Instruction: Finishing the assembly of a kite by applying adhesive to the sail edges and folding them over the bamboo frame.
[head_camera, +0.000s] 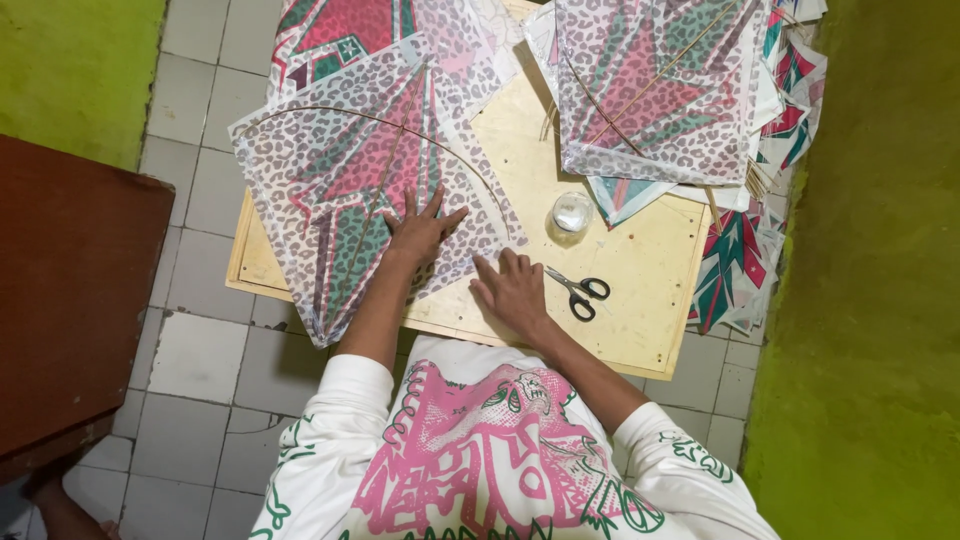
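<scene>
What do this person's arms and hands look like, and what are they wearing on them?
Both hands, the left hand and the right hand, are bare: no gloves, and no rings or watch that I can make out. The forearms are bare too. The white sleeves end around the elbows and carry green line drawings. They belong to a white shirt with a large pink and green print.

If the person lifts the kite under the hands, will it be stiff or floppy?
The kite probably feels very light: thin, see-through patterned paper. Its thin sticks likely keep it fairly flat, though edges may flutter. The paper looks easy to tear.
</scene>
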